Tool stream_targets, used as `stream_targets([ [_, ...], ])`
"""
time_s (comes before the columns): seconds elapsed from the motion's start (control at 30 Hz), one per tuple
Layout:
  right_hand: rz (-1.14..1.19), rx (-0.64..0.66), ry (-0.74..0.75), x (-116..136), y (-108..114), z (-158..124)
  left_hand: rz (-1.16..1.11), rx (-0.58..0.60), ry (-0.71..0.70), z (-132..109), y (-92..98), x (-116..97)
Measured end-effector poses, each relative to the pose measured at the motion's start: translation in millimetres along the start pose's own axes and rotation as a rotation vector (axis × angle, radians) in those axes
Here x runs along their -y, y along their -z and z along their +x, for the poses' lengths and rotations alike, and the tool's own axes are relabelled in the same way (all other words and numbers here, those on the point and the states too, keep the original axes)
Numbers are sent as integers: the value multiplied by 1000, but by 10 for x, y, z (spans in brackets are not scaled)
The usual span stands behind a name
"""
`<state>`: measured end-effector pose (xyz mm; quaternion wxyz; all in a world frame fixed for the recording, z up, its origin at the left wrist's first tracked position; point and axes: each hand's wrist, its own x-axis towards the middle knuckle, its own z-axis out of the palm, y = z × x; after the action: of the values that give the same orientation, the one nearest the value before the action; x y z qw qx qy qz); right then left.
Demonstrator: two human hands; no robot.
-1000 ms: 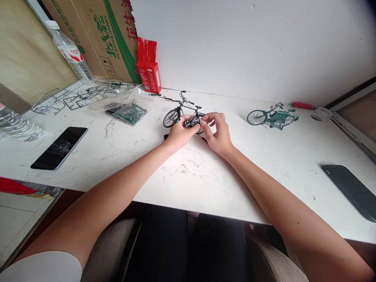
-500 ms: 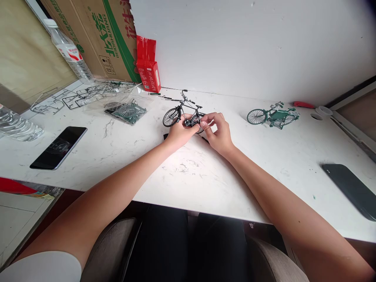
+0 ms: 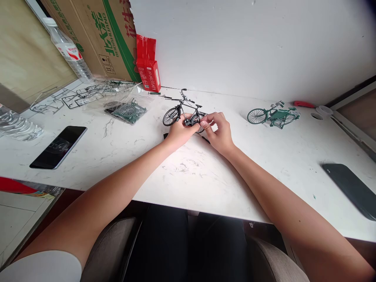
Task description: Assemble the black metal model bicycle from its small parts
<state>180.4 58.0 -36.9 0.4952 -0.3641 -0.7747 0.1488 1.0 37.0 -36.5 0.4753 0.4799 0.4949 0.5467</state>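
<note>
A black model bicycle [image 3: 185, 105] is held upright just above the white table, its front wheel to the left. My left hand [image 3: 181, 131] grips it low on the frame, with the thumb along the pedal area. At the rear wheel, my right hand [image 3: 217, 127] has thumb and forefinger pinched together; whether they hold the wheel or a small part there is too small to make out. Beneath the hands lie a dark thin tool-like piece [image 3: 205, 139] and a small black piece [image 3: 166, 136], both partly hidden.
A green model bicycle [image 3: 274, 115] stands to the right. At left are a bagged green kit [image 3: 129, 111], part frames [image 3: 85, 96], a phone [image 3: 58, 147] and water bottles [image 3: 72, 55]. A red packet [image 3: 149, 74] leans by a carton [image 3: 100, 35]. A dark case [image 3: 349, 190] lies right.
Almost nothing differs. Both hands stay at the black model bicycle, and the view has shifted very slightly.
</note>
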Motion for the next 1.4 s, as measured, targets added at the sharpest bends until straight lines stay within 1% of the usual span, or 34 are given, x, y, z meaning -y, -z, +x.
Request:
stream_targets([
  [0.23, -15, -6, 16, 12, 5, 8, 4, 9, -13, 34, 2, 58],
  [0.83, -34, -39, 23, 45, 4, 6, 6, -8, 15, 4, 9, -3],
  [1.07, -38, -33, 22, 35, -1, -1, 28, 1, -7, 9, 12, 26],
  [1.4, -21, -11, 4, 60, 0, -3, 19, 11, -4, -5, 4, -4],
])
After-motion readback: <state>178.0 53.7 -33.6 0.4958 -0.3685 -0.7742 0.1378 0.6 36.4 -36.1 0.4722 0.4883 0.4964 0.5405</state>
